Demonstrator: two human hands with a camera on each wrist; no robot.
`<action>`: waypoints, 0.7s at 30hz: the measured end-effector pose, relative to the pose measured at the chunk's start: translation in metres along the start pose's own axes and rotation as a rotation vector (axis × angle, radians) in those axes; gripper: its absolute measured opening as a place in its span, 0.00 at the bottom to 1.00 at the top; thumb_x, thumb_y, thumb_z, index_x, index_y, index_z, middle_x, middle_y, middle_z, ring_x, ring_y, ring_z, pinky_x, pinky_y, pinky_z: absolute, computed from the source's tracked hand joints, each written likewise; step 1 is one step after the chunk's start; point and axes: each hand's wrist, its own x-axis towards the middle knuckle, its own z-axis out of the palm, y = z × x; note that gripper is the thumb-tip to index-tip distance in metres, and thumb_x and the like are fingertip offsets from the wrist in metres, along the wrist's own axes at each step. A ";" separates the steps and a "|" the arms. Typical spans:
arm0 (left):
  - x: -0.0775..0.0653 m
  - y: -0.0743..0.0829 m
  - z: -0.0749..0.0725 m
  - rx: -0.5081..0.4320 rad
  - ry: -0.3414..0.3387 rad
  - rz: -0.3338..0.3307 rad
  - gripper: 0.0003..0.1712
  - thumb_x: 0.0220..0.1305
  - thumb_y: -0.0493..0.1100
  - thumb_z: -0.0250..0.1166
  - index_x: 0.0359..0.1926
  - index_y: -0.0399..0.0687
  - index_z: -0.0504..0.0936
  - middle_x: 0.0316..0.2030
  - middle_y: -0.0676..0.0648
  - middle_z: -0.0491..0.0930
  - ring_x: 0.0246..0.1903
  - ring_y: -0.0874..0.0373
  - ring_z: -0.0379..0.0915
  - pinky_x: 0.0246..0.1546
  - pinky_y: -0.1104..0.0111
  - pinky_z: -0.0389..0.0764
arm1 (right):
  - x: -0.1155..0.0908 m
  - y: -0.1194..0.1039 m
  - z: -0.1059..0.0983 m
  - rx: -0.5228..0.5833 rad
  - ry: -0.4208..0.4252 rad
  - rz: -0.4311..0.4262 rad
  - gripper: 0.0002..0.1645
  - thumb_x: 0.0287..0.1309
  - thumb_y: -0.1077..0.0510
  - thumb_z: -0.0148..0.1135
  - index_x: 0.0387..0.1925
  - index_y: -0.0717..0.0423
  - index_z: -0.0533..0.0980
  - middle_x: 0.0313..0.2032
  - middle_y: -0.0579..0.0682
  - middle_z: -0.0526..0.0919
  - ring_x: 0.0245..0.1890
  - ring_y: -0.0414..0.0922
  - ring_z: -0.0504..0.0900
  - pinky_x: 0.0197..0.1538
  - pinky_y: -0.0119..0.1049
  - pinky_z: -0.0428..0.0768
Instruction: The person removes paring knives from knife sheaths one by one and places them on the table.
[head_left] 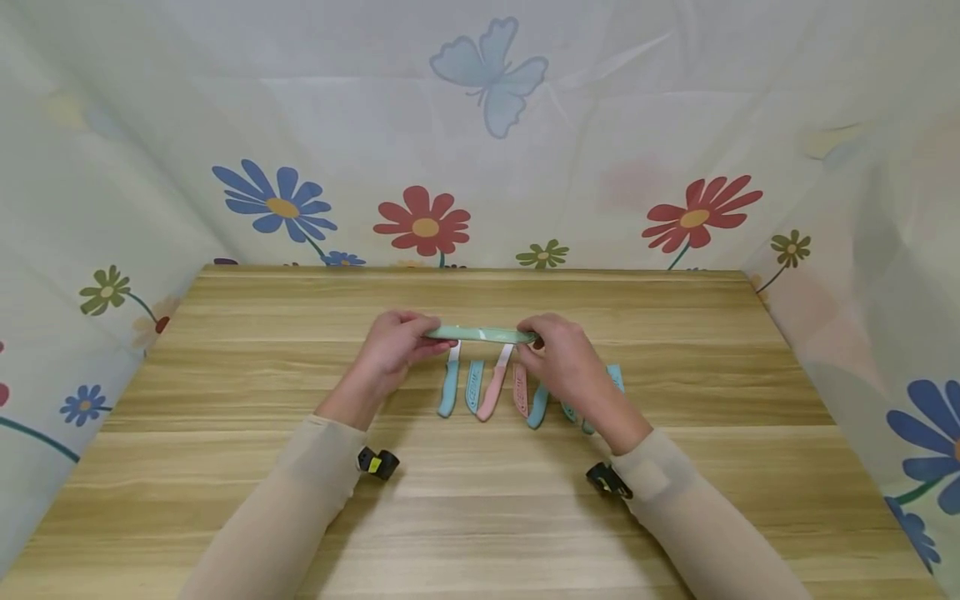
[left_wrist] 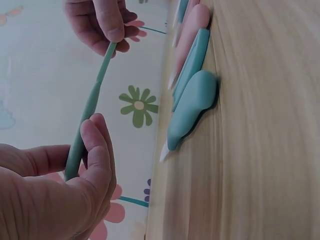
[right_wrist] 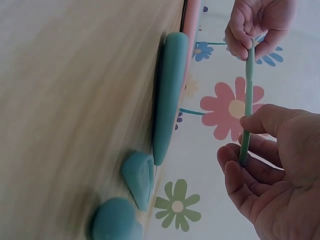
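Note:
A light green knife in its sheath (head_left: 483,334) is held level above the table between both hands. My left hand (head_left: 390,346) grips the thicker handle end between thumb and fingers. At the thinner sheath end, my right hand (head_left: 570,362) pinches with thumb and fingers. Below lies a row: a blue knife (head_left: 449,387) with a white blade, a blue sheath (head_left: 474,387), a pink knife (head_left: 493,392), a pink sheath (head_left: 521,390) and another blue knife (head_left: 537,406). The right hand and forearm partly hide more blue pieces (head_left: 616,377) at the row's right end.
The wooden table (head_left: 480,533) carries the row near its middle. Behind and beside it hangs a white cloth (head_left: 337,108) printed with flowers and a butterfly. Black wrist cameras (head_left: 379,463) sit at both sleeves.

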 end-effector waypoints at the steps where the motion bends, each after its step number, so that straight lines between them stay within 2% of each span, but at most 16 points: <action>1: -0.001 -0.001 0.000 -0.001 -0.006 -0.001 0.19 0.79 0.37 0.61 0.62 0.28 0.69 0.53 0.31 0.80 0.44 0.49 0.88 0.50 0.63 0.86 | -0.001 0.001 -0.001 -0.001 0.000 -0.005 0.13 0.70 0.63 0.69 0.53 0.62 0.85 0.49 0.55 0.86 0.45 0.52 0.86 0.43 0.40 0.86; 13: -0.008 -0.006 0.006 0.000 -0.071 -0.015 0.20 0.80 0.37 0.60 0.63 0.28 0.67 0.55 0.31 0.76 0.48 0.46 0.87 0.51 0.64 0.85 | -0.011 0.012 -0.006 -0.045 0.019 -0.096 0.18 0.70 0.60 0.70 0.58 0.61 0.84 0.48 0.54 0.85 0.43 0.49 0.83 0.41 0.41 0.83; 21: -0.008 -0.010 0.006 -0.012 -0.087 -0.025 0.18 0.79 0.35 0.60 0.61 0.30 0.67 0.55 0.32 0.73 0.47 0.46 0.88 0.53 0.63 0.85 | -0.013 0.015 -0.007 -0.082 0.011 -0.147 0.18 0.70 0.60 0.71 0.57 0.61 0.84 0.47 0.53 0.85 0.44 0.49 0.85 0.45 0.42 0.85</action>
